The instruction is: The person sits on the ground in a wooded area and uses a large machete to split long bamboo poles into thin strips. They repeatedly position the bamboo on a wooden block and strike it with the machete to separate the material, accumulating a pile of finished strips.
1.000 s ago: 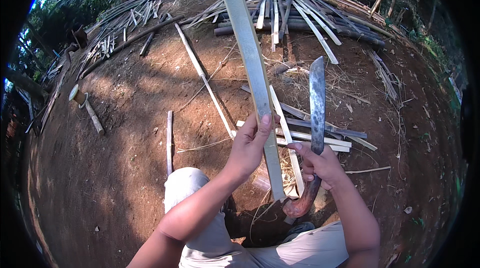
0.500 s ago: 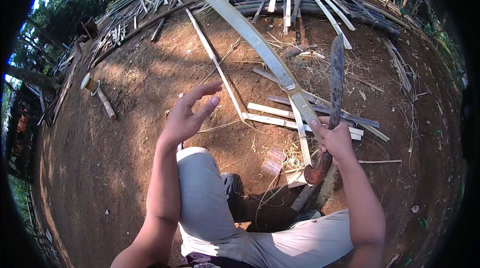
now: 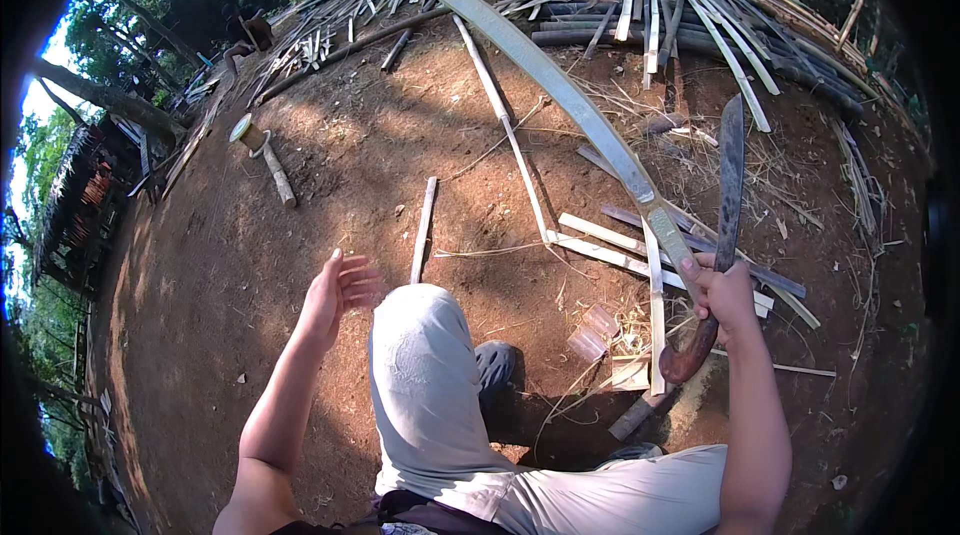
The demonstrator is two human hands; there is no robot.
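Observation:
My right hand (image 3: 725, 297) is closed around the dark wooden handle of a machete (image 3: 731, 175), blade pointing up and away from me. The same hand grips the near end of a long split bamboo strip (image 3: 562, 85), thumb laid along it. That strip slants far to the upper left, above the ground. My left hand (image 3: 340, 295) hovers left of my raised knee, empty, fingers stretched out and slightly blurred. Beyond the knee, nearest the left hand, a short pale stick (image 3: 425, 230) lies on the soil.
Several split bamboo pieces (image 3: 615, 247) lie in front of my right hand. Two translucent brownish pieces (image 3: 590, 338) rest near shavings. A long bamboo pole (image 3: 484, 70) lies farther off. A heap of bamboo (image 3: 690, 10) spans the back. At left sits a spool (image 3: 241, 129) beside a wooden stick (image 3: 279, 175).
My left hand has dropped left and nearer to me, away from the strip. My right hand still holds machete and strip. The whole view has swung left, so the scene sits farther right.

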